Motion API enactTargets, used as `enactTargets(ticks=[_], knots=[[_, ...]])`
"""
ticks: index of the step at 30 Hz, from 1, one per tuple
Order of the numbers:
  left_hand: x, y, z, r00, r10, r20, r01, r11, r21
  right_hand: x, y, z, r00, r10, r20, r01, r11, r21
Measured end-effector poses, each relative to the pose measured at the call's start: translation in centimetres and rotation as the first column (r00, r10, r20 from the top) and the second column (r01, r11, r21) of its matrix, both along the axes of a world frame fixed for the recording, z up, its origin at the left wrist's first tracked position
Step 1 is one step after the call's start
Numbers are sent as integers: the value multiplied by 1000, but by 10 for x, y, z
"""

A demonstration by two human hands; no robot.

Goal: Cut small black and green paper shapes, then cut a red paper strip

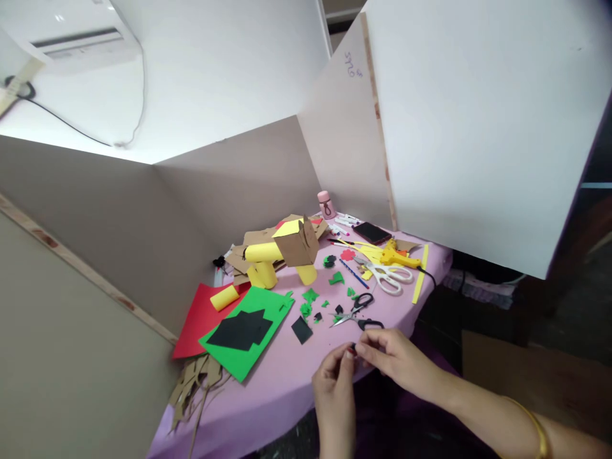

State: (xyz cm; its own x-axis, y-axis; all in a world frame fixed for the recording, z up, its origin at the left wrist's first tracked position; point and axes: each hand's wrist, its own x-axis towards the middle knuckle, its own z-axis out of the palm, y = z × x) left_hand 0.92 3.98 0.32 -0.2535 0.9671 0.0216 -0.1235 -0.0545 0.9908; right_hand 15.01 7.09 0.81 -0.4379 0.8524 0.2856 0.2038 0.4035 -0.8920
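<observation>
So there's a tiny black bit point(352, 346) right at the fingertips, low in the frame, just right of center. Left hand point(336, 377) has thumb and finger pinched narrow on one side of it, and the right hand point(393, 358) is pinched in from the other side, tips nearly meeting. Too small to tell its shape, tbh. Black scissors point(354, 312) lie open just above the hands, near some green scraps point(310, 296) and a black square point(302, 330). Container-wise, the pink bottle point(326, 206) stands upright at upper center with its lid on, so can't see what's in it. Cardboard box point(295, 247) sits mid-frame, up on yellow tubes point(268, 274), insides hidden too.
</observation>
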Motion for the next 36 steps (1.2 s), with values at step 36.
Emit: enactTargets(ticks=[36], knots=[[-4,-40,-11,757,216,-617,116,884,453,6,-30,4,997,49,60,-47,998,-31]])
